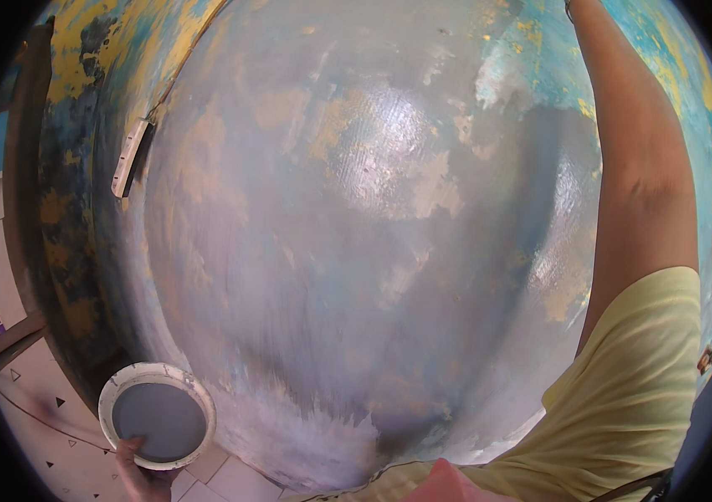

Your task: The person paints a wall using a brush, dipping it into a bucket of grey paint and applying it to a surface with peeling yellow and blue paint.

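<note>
At the lower left, my left hand [143, 477] grips the near rim of a round white bucket [198, 393], with the thumb over the edge. Grey paint [159, 416] fills the visible inside of the bucket. In front of me is a wall [289, 209] patchily coated in grey over yellow and turquoise, with wet, shiny spots near the middle and right. My right arm [645, 176], in a yellow sleeve, reaches up along the right side. Its hand lies beyond the top edge, so whatever it holds is hidden.
A white power strip [130, 157] hangs on the wall at the left, its cord running upward. Left of it stands a dark vertical post [28, 167]. White surfaces with small triangles [46, 427] show at lower left, and a small fixture [706, 360] sits at far right.
</note>
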Demonstrator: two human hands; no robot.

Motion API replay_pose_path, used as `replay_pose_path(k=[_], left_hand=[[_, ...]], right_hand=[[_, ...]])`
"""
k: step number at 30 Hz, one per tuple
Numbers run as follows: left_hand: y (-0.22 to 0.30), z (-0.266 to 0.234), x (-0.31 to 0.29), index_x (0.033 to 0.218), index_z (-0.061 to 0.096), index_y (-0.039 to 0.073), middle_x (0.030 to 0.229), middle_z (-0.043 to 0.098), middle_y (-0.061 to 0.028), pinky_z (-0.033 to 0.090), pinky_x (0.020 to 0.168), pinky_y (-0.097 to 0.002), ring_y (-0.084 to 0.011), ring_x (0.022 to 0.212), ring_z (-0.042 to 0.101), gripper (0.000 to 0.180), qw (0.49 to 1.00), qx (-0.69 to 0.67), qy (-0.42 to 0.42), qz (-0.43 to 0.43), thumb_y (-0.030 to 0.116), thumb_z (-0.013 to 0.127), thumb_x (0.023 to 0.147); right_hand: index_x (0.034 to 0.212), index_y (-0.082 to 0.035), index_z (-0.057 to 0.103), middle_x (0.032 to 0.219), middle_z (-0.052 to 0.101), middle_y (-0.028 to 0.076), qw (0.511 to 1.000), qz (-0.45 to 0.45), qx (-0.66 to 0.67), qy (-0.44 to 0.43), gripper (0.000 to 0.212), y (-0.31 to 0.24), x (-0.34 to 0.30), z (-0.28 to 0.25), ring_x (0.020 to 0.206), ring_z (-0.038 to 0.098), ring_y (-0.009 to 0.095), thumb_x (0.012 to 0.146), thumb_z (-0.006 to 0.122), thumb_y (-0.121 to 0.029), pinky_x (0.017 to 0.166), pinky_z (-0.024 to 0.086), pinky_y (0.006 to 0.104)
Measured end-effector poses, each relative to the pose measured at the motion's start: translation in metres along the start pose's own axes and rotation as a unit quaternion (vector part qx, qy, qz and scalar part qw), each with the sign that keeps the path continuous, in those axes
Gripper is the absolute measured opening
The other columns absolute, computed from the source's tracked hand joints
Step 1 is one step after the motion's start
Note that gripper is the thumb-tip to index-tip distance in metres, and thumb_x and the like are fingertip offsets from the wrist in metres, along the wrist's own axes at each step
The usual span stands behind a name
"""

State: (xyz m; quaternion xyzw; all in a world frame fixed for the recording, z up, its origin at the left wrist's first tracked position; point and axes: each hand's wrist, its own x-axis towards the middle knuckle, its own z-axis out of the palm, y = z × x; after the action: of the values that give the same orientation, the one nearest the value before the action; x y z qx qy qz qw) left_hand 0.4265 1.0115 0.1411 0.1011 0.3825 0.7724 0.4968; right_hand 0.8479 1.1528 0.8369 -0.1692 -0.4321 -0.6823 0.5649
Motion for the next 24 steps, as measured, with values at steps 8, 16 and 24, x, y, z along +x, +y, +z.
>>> replay_pose_path(k=[8,16,24], left_hand=[[0.024,0.001,0.033,0.131,0.042,0.008,0.126,0.047,-0.0159,0.052,0.076,-0.0518,-0.0345,0.109,0.054,0.067,1.0,-0.005,0.013,0.028,0.034,0.059,0.071],[0.038,-0.011,0.064,0.132,0.041,0.011,0.129,0.047,-0.0129,0.046,0.08,-0.0557,-0.0347,0.114,0.051,0.069,0.999,-0.019,-0.044,-0.025,0.036,0.058,0.07],[0.037,-0.014,0.088,0.131,0.042,0.01,0.127,0.047,-0.0133,0.044,0.084,-0.0565,-0.0344,0.112,0.051,0.069,0.995,-0.051,-0.05,-0.063,0.032,0.058,0.068]], right_hand=[[0.077,-0.004,0.069,0.08,0.067,0.02,0.997,-0.016,-0.041,-0.068,0.016,-0.011,-0.003,0.002,0.079,0.064,0.035,0.073,0.066,-0.019,0.072,0.05,0.0407],[0.078,0.002,0.067,0.069,0.066,0.014,0.953,0.079,0.038,-0.291,0.012,-0.092,-0.048,-0.114,0.066,0.061,0.015,0.075,0.07,-0.008,0.063,0.048,0.0304],[0.082,0.005,0.066,0.069,0.065,0.008,0.955,0.082,0.088,-0.272,0.01,-0.105,-0.03,-0.14,0.066,0.061,0.013,0.074,0.066,-0.001,0.062,0.048,0.0271]])
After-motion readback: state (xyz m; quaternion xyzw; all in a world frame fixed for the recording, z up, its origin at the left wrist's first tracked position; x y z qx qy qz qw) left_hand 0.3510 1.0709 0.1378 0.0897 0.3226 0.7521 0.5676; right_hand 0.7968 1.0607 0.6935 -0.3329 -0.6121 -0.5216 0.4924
